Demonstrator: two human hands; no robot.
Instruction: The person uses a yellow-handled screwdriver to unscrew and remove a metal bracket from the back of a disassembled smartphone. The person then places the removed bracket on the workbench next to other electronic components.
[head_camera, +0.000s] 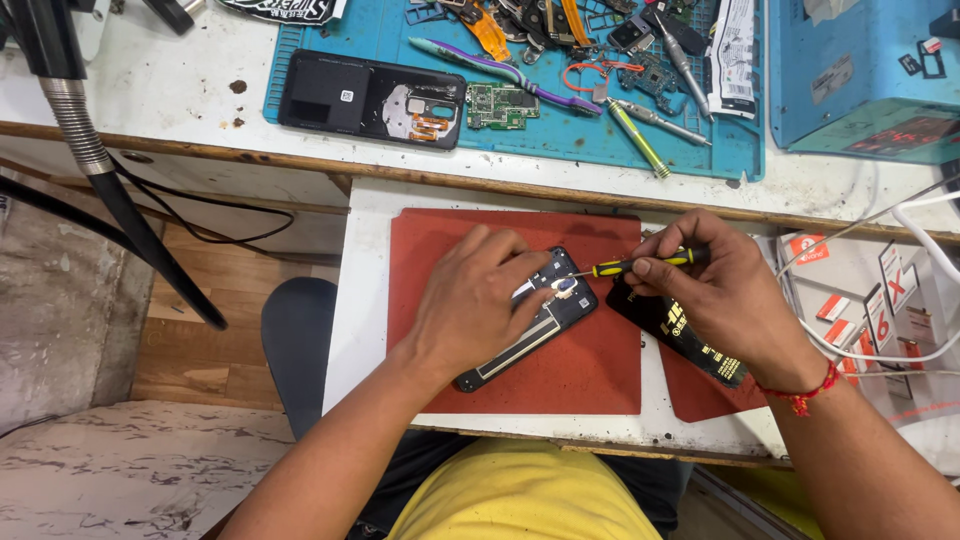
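Observation:
My left hand (478, 297) presses down on an opened black phone (540, 325) that lies slanted on a red mat (590, 370). Its fingers cover the phone's upper part. My right hand (722, 292) grips a small yellow-and-black screwdriver (640, 265), held almost level, with its tip at a metal part near the phone's top end. A black battery (672, 322) with yellow print lies on the mat under my right hand, just right of the phone.
A blue work mat (330, 30) behind holds another opened phone (372, 100), a green circuit board (500, 105), tweezers (505, 70), several screwdrivers and small parts. A blue box (860, 70) stands back right. White cables (890, 350) and cards lie right. A black gooseneck arm (100, 170) hangs left.

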